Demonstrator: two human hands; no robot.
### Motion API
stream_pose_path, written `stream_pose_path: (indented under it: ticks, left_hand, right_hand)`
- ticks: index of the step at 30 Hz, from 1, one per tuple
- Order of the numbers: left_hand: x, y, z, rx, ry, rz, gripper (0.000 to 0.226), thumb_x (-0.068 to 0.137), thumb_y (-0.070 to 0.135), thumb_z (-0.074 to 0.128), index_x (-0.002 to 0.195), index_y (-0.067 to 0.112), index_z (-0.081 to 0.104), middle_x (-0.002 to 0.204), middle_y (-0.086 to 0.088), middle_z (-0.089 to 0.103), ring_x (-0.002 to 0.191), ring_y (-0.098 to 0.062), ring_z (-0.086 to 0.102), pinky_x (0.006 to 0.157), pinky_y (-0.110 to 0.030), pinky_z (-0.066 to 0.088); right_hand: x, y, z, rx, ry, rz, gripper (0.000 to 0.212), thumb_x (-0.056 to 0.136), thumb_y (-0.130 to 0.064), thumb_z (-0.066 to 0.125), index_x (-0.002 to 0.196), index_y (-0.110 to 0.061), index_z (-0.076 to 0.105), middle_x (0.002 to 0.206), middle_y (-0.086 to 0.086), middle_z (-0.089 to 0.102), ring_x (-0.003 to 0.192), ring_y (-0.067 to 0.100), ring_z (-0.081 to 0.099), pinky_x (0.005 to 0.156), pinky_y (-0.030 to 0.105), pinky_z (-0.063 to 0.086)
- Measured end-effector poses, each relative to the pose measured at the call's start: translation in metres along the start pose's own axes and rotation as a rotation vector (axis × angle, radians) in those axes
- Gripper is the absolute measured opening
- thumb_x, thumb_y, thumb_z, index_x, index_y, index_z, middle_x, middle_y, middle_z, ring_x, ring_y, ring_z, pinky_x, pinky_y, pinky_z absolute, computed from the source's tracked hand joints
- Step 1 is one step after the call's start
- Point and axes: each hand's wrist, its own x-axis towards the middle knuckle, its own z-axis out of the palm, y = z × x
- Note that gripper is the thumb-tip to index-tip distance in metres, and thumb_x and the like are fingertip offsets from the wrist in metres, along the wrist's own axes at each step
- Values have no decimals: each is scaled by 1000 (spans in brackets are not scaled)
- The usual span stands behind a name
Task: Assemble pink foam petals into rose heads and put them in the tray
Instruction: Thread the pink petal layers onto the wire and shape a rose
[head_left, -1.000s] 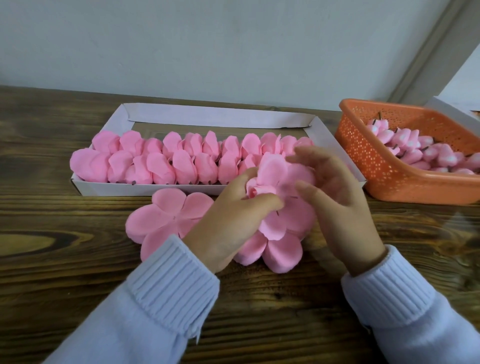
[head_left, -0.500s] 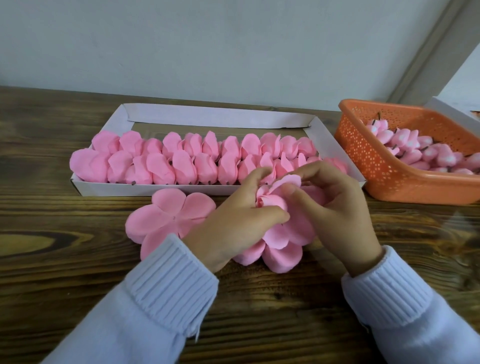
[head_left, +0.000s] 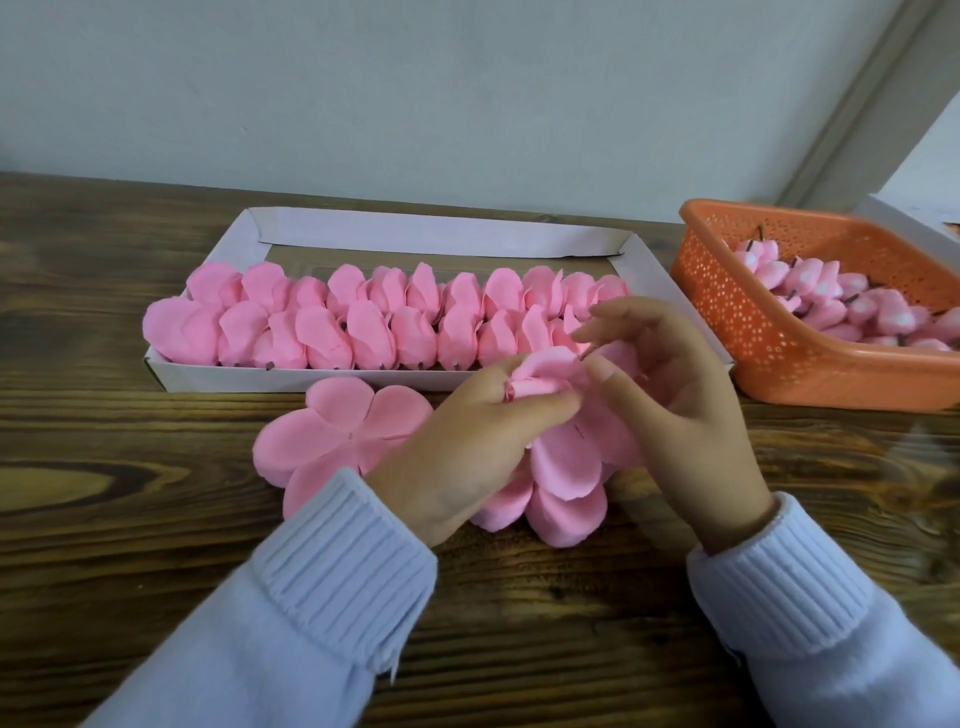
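The left hand (head_left: 467, 436) is covering much of the rose head (head_left: 540, 376), its fingers curling round the rolled bud, which is sitting just in front of the right end of the tray (head_left: 208, 371). The right hand (head_left: 680, 415) is pressing its thumb onto an outer petal, with the index finger lifting straight and the other fingers curling behind, their contact hidden. The hands are partly covering the flat petal layers (head_left: 566, 467) lying on the surface (head_left: 156, 571). The bud is lying sideways, its long axis running left to right. Its rolled tip is pointing left, and 1 thin dark stem end is poking up and right. The frame's right edge is cutting off the basket (head_left: 727, 322).
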Motion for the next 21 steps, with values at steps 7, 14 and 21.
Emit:
stream_pose_path:
  ticks: [7,14,21]
  left_hand:
    - [2,0,1,-449,-108,-50,36,99,5,41,134,-4,47,125,-28,54,129,-40,47,111,-50,33]
    - [3,0,2,-457,-108,-107,40,100,15,42,139,5,44,132,-27,55,125,-37,53,109,-53,38]
    - [1,2,2,-402,-154,-69,58,89,22,61,140,6,39,128,-20,61,120,-31,58,108,-50,40]
  right_hand:
    - [1,9,-4,451,-42,371,54,73,-17,74,123,-18,54,99,5,71,89,21,68,74,33,55]
    - [-2,4,-2,247,-117,230,61,71,-11,81,124,-26,55,111,-10,67,97,13,68,73,27,56]
    - [0,1,-3,121,11,177,56,69,-16,77,120,-25,57,128,-8,60,117,14,59,88,31,54]
